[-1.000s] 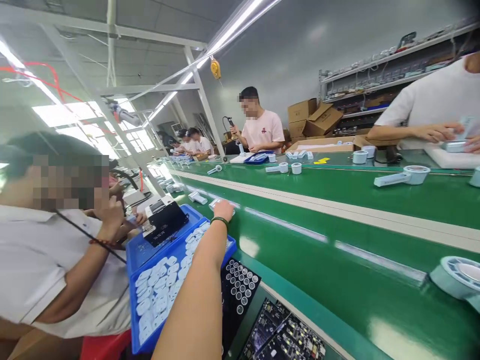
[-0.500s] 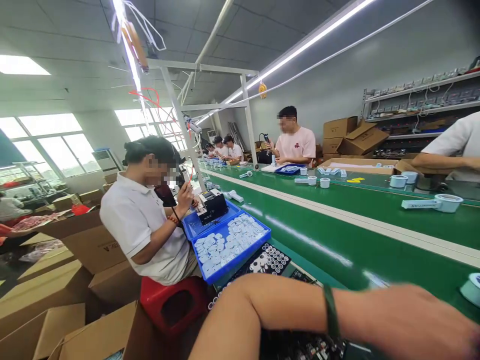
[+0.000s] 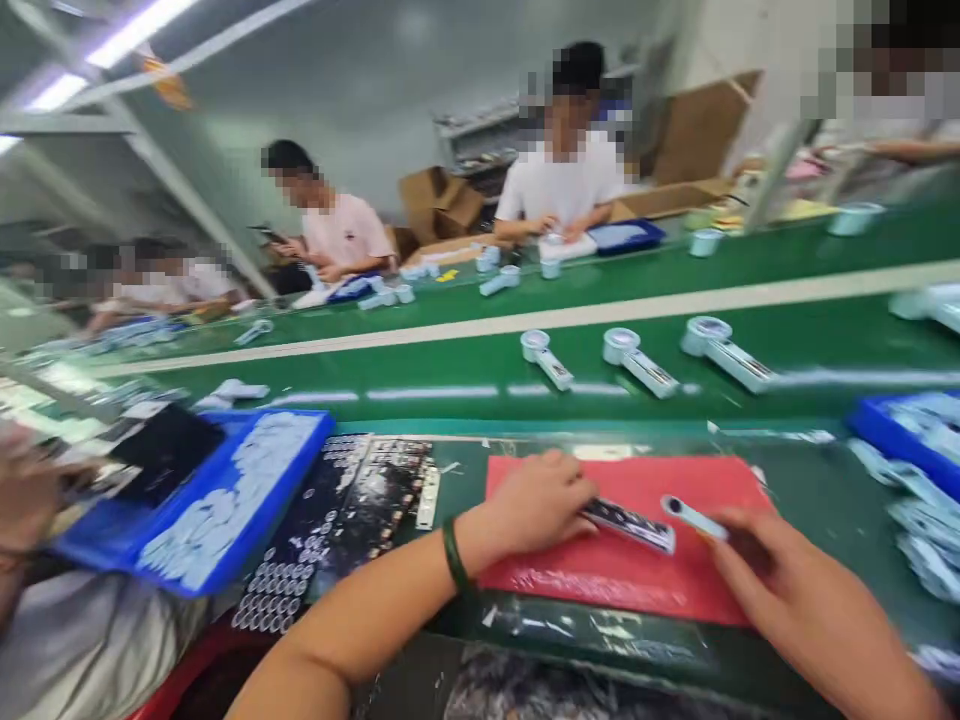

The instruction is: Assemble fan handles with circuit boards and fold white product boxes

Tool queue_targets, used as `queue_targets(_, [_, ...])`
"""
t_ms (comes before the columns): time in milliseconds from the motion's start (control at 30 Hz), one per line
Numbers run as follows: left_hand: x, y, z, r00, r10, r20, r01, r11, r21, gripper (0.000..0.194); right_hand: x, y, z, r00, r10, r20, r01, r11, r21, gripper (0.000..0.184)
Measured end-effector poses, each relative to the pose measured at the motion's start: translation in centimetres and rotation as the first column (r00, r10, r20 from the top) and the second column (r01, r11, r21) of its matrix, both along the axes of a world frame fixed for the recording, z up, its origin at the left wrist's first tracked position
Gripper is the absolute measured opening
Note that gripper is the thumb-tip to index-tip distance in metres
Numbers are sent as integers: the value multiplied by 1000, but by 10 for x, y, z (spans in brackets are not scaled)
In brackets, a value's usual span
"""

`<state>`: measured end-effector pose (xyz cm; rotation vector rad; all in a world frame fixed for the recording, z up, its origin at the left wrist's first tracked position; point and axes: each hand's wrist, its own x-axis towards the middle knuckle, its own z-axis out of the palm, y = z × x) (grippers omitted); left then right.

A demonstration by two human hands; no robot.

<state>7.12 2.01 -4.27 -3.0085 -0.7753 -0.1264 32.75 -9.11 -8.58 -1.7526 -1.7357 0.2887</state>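
My left hand (image 3: 541, 502), with a green bangle on the wrist, lies on a red mat (image 3: 720, 482) and its closed fingers grip one end of a narrow dark circuit strip (image 3: 631, 524). My right hand (image 3: 780, 570) comes in from the lower right, fingers curled round a pale blue tool with a round tip (image 3: 691, 516) that points at the strip's right end. The picture is smeared by motion.
A blue tray of pale blue parts (image 3: 217, 500) and black trays of small round parts (image 3: 330, 520) lie to the left. Three pale blue handled devices (image 3: 630, 358) ride the green conveyor (image 3: 450, 355). Another blue tray (image 3: 907, 425) is at right. Other people sit across the belt.
The view swung from the far left of the line back down to the red mat. My left arm pulled back from the belt and now rests on the mat; my right hand came into view.
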Motion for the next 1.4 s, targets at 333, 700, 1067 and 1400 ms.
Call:
queue_targets(333, [-6, 5, 3, 972, 33, 232, 32, 962, -272, 39, -74, 28, 26, 978, 171, 118, -161, 983, -89, 21])
queue_targets(700, [-3, 1, -5, 971, 92, 222, -20, 952, -307, 15, -51, 42, -30, 940, 177, -293, -220, 968, -122, 39])
queue_targets(1067, [-5, -47, -6, 959, 222, 174, -172, 949, -264, 24, -46, 14, -63, 941, 314, -128, -329, 937, -115, 45])
queue_targets(1400, [-13, -38, 3, 989, 123, 86, -117, 990, -79, 28, -56, 14, -33, 947, 282, -154, -290, 957, -30, 41])
